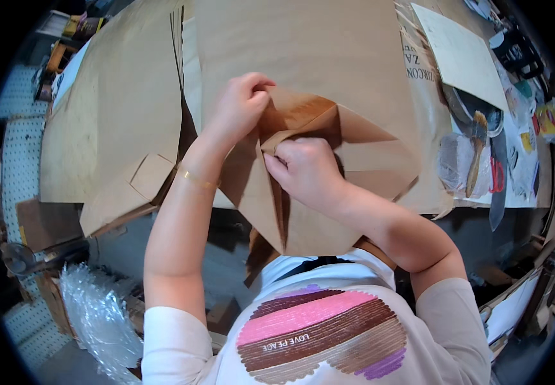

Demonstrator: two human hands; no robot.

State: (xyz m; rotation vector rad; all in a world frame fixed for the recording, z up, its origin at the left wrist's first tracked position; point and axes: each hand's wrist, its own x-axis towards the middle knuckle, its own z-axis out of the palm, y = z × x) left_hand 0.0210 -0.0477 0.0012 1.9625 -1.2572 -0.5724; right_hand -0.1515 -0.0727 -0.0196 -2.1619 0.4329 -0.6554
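Observation:
A large brown paper bag [319, 224] lies on the table before me, its near end spread into a wide folded opening that hangs over the front edge. My left hand [245, 106] is closed on the paper at the far left of this opening, fingertips curled under and partly hidden. Lower and to the right, my right hand [309, 170] grips a creased fold of the same bag, thumb toward the left. Several flaps stand up around my right hand, and the far part of the bag stretches flat away from me.
To the left lies a stack of brown paper bags [136, 115] with folded ends overhanging the edge. At right are a brush [478, 151], a knife [498, 173], red-handled scissors [497, 174], a bowl [460, 106] and a white board [460, 54]. Clear plastic wrap [97, 314] sits low at left.

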